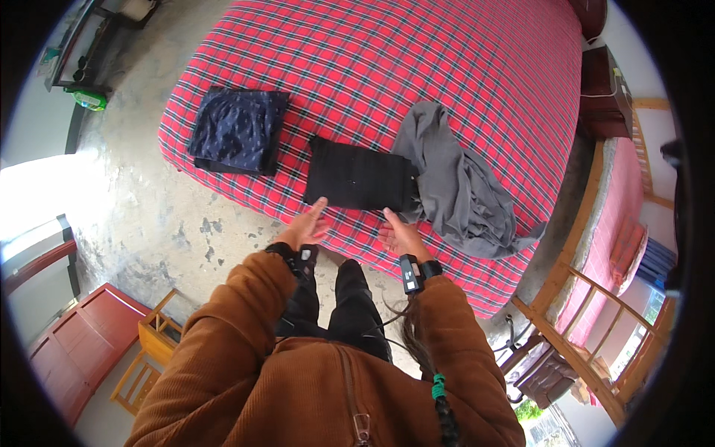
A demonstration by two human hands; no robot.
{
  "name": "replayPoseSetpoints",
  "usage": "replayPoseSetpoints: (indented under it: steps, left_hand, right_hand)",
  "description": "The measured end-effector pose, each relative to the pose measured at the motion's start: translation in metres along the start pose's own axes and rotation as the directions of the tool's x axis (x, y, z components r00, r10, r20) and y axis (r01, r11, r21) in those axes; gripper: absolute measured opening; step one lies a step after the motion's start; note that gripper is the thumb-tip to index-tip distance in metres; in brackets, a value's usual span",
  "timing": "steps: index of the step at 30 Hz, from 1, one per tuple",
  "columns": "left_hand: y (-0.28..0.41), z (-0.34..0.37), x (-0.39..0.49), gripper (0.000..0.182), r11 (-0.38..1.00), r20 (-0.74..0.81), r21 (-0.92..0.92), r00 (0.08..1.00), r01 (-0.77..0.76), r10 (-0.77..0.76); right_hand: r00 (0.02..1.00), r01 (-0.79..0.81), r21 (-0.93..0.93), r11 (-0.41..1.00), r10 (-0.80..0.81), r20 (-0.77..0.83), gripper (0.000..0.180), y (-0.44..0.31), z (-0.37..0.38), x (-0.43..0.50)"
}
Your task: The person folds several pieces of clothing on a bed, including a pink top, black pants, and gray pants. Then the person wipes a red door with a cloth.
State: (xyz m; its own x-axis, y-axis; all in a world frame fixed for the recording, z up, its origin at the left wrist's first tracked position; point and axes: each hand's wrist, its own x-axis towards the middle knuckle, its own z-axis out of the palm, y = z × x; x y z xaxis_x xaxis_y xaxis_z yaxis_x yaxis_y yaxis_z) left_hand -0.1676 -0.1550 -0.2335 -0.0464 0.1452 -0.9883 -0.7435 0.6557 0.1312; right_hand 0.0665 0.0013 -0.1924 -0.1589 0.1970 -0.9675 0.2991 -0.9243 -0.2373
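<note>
A folded black cloth garment (pixel 357 176) lies flat on the red plaid bedcover (pixel 357 67). Near its lower left corner is my left hand (pixel 310 224), fingers apart and holding nothing. My right hand (pixel 399 234) is just below its lower right edge, thumb up and fingers spread, also without anything in it. Whether either thumb touches the cloth, I cannot tell. Directly right of the black garment, and meeting its edge, lies a crumpled grey garment (pixel 466 190). Farther left, a folded dark blue patterned garment (pixel 239 129) rests on a folded black one.
The bed's near edge runs across in front of my legs. At the lower left are a wooden chair (pixel 146 357) and a red cabinet (pixel 92 341). A wooden bed frame (pixel 581 335) is at the right, with a dark bedside cabinet (pixel 606 100) beyond it.
</note>
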Motion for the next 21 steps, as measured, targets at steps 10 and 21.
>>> replayPoseSetpoints:
  steps: [10, 21]
  left_hand:
    - [0.044, 0.025, 0.002, 0.029, 0.907, 0.092, -0.388, 0.972, -0.166, 0.217]
    - [0.158, -0.093, -0.142, 0.029, 0.557, 0.085, -0.597, 0.646, -0.577, 0.759]
  right_hand:
    - [0.994, -0.007, 0.596, 0.803, -0.057, 0.088, 0.050, -0.021, 0.047, 0.025]
    - [0.763, 0.241, 0.459, 0.855, -0.459, 0.455, 0.025, -0.052, 0.184, -0.078]
